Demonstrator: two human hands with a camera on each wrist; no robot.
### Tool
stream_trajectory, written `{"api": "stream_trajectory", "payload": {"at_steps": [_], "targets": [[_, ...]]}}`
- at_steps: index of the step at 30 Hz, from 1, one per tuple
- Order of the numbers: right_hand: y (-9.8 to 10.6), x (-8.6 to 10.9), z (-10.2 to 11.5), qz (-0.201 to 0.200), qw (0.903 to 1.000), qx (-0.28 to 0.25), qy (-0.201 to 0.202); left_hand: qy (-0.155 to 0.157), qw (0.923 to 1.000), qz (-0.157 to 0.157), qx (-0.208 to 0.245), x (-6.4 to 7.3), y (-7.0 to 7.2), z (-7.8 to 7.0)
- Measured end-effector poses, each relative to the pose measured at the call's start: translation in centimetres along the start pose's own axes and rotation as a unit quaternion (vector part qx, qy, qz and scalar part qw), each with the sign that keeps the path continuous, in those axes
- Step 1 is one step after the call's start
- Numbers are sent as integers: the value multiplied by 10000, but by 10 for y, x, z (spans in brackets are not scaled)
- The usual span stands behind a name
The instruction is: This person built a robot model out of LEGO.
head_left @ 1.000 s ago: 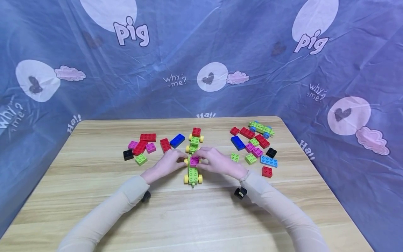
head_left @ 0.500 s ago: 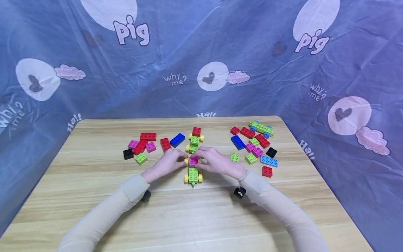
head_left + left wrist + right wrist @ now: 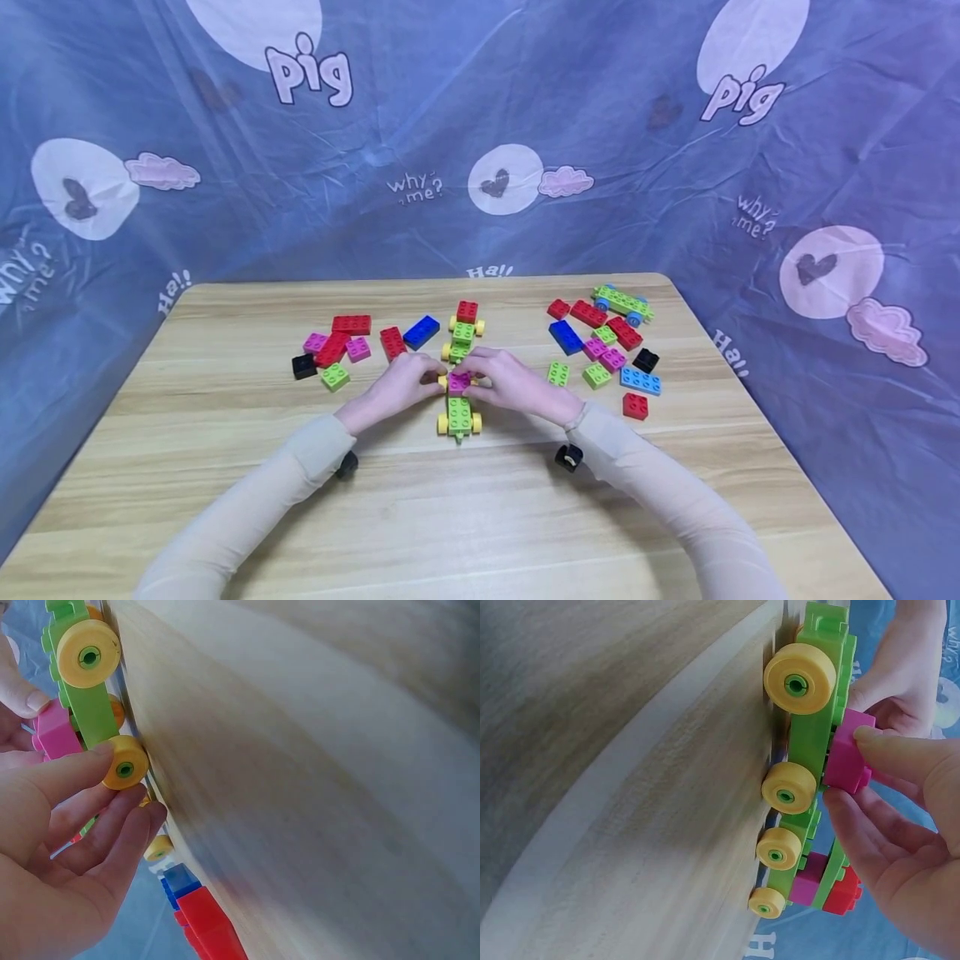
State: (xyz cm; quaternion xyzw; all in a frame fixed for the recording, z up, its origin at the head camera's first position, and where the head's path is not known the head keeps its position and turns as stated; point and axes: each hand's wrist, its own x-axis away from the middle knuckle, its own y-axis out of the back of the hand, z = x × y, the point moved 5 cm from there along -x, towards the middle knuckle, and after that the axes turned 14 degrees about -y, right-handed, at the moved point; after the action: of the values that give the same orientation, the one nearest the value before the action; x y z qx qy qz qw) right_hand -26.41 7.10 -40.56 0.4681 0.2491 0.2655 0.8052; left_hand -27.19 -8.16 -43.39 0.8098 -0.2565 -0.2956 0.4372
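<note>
A green wheeled toy car base (image 3: 460,417) with yellow wheels stands lengthwise at mid-table in the head view. My left hand (image 3: 397,389) grips it at one wheel (image 3: 126,763), thumb on the wheel's upper side and fingers curled beside it. My right hand (image 3: 519,387) pinches a pink brick (image 3: 847,752) between thumb and fingers, right at the studs of the base. Beyond it stands a second yellow-wheeled green base (image 3: 459,353), carrying a pink brick (image 3: 808,879), a green brick (image 3: 462,333) and a red brick (image 3: 467,312).
Loose bricks lie left of the car, among them a blue brick (image 3: 422,332), red brick (image 3: 352,325) and black brick (image 3: 304,366). Several more lie right, with a light-blue brick (image 3: 641,380) and a blue-wheeled green base (image 3: 622,304). A printed blue cloth (image 3: 420,233) hangs behind the table.
The pink brick and my right fingertips have shifted very slightly left over the base. My left hand keeps its grip at the wheel.
</note>
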Motion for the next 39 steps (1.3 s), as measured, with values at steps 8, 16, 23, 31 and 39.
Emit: {"api": "stream_trajectory", "payload": {"at_steps": [8, 16, 23, 31, 39], "targets": [[0, -1, 3, -72, 9999, -118, 8, 54, 10000, 65, -35, 0, -1, 1], [-1, -4, 0, 157, 9992, -271, -241, 82, 9999, 60, 15, -1, -1, 1], [-1, -6, 3, 256, 9994, -57, -207, 49, 10000, 82, -20, 0, 0, 0], [-1, -8, 1, 286, 9985, -212, -410, 24, 10000, -5, 49, 0, 2, -1], [1, -2, -3, 200, 9992, -170, -294, 24, 10000, 21, 12, 1, 0, 0]]}}
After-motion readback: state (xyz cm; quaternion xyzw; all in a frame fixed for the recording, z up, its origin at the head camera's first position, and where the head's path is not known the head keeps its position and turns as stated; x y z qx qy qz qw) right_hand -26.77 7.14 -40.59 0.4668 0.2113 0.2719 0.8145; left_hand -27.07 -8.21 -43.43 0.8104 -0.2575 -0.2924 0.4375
